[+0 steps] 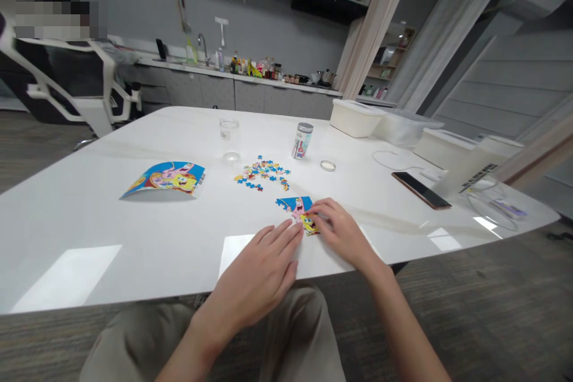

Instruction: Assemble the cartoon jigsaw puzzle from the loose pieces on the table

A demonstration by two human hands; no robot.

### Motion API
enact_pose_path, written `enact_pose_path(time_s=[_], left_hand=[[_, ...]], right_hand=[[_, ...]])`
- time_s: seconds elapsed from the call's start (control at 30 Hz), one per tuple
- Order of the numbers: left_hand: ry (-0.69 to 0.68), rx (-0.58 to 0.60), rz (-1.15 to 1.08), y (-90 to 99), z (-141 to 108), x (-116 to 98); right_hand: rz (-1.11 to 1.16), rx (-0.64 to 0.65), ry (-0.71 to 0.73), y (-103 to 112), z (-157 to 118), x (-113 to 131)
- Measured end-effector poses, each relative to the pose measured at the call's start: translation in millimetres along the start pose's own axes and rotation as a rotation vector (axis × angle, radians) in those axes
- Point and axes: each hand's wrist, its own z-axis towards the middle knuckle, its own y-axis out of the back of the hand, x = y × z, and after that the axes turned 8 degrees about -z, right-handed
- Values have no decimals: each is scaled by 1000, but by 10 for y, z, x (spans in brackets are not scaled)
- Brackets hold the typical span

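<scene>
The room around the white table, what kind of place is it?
Probably a kitchen area, maybe in an office or shared room: there's a curved tap by the back wall, a row of bottles along the counter, and an office-style chair.

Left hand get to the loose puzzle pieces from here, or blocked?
Likely yes: bare tabletop lies between the left hand and the loose pieces; the joined section sits more to the right.
</scene>
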Motion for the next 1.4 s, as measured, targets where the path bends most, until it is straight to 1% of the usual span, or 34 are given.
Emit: enact_pose_path(time_s=[0.03, 0.1, 0.2, 0.3, 0.47, 0.57, 0.77, 0.97, 1.4], left_hand=[[2, 5, 10, -18, 6, 12], [26, 18, 28, -37, 30, 34], [64, 40, 36, -45, 54, 37], [72, 58, 26, -37, 53, 19], [88, 86, 20, -7, 62, 6], [101, 96, 19, -6, 67, 9], [105, 96, 5, -18, 65, 3], [109, 66, 8, -19, 57, -5], [101, 69, 32, -30, 46, -1]], right_hand=[[-15, 43, 43, -3, -53, 16], [-55, 64, 77, -22, -123, 27], [-80, 61, 58, -46, -157, 21], [-75, 72, 38, -47, -157, 26], [-60, 95, 61, -23, -149, 58], [-47, 93, 39, -10, -143, 73], [-29, 85, 26, -6, -137, 75], [-41, 83, 28, -13, -132, 77], [-50, 90, 11, -22, -128, 70]])
